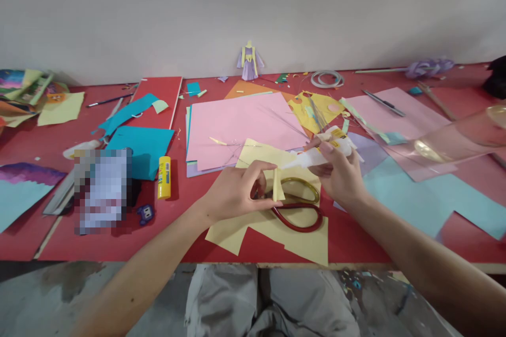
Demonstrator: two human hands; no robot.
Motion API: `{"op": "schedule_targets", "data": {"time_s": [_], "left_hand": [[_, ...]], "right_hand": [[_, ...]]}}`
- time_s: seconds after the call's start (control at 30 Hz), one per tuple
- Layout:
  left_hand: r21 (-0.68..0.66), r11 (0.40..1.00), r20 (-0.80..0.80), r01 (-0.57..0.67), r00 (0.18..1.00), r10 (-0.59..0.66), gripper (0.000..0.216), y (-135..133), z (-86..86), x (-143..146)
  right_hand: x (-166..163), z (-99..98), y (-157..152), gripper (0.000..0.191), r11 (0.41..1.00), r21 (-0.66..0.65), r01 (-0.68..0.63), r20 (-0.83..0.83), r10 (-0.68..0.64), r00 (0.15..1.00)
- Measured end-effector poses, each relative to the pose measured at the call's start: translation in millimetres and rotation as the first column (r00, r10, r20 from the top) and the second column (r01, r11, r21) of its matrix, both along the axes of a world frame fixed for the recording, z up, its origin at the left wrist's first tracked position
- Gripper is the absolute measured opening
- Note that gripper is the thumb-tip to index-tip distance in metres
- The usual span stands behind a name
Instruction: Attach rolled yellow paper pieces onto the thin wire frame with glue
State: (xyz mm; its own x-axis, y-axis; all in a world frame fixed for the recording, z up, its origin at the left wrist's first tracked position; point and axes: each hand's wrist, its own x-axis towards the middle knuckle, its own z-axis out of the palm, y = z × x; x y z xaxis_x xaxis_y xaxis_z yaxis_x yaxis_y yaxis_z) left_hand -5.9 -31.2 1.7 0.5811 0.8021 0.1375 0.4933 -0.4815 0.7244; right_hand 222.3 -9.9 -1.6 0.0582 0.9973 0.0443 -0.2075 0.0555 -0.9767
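Observation:
Between thumb and fingers, my left hand (233,192) pinches a small folded piece of pale yellow paper (279,187). A white glue bottle (312,157) is gripped in my right hand (343,176), tilted so its narrow nozzle points left at the top of that piece. Whether the tip touches the paper I cannot tell. Beneath both hands lie scissors (302,228) with one red and one olive handle loop; my left hand and the piece cover their blades. They rest on cut pale yellow sheets (306,247).
Pink sheets (237,121) are stacked behind my hands. A yellow glue stick (164,176) stands left, near a blurred-out phone-like object (105,189). A paper doll in a purple dress (249,63) leans against the wall. At right are a pen (383,102) and a transparent cylinder (462,137).

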Motion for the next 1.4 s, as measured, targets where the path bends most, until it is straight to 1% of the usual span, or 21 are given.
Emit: {"op": "schedule_targets", "data": {"time_s": [0.27, 0.5, 0.63, 0.77, 0.9, 1.0, 1.13, 1.4], "left_hand": [[-0.062, 0.998, -0.013, 0.012, 1.0, -0.013, 0.059, 0, 1.5, 0], [-0.057, 0.998, -0.006, 0.003, 1.0, -0.004, 0.06, 0, 2.0, 0], [-0.052, 0.999, -0.016, 0.009, 1.0, -0.01, 0.059, 0, 2.2, 0], [-0.036, 0.999, -0.013, 0.012, 1.0, -0.012, 0.059, 0, 1.5, 0], [-0.056, 0.998, -0.004, -0.006, 1.0, 0.006, 0.059, 0, 1.8, 0], [-0.123, 0.992, 0.014, -0.012, 1.0, 0.014, 0.061, 0, 2.8, 1], [-0.204, 0.979, 0.085, -0.006, 0.996, 0.023, 0.064, 0, 2.9, 1], [-0.255, 0.967, 0.143, 0.007, 0.989, 0.031, 0.064, -2, 5.0, 2]], "right_hand": [[-2, 3.2, -6, 0.028, 0.997, 0.028, -0.068, 0.01, 0.068, 0.998], [-3, 6.3, -8, 0.032, 0.999, 0.019, -0.027, 0.041, 0.026, 0.999], [-3, 4.8, -5, 0.029, 1.0, 0.024, 0.012, -0.024, -0.012, 1.0], [-3, 6.7, -3, 0.028, 0.999, -0.001, 0.035, -0.082, -0.035, 0.996], [-3, 8.2, -5, 0.032, 1.0, 0.004, -0.027, -0.105, 0.027, 0.994], [-3, 6.8, -8, 0.034, 0.995, -0.025, -0.093, -0.094, 0.09, 0.991], [-4, 3.7, -11, 0.03, 0.987, -0.043, -0.156, -0.1, 0.152, 0.983], [-5, -0.6, -11, 0.031, 0.986, -0.048, -0.161, -0.061, 0.158, 0.985]]}}
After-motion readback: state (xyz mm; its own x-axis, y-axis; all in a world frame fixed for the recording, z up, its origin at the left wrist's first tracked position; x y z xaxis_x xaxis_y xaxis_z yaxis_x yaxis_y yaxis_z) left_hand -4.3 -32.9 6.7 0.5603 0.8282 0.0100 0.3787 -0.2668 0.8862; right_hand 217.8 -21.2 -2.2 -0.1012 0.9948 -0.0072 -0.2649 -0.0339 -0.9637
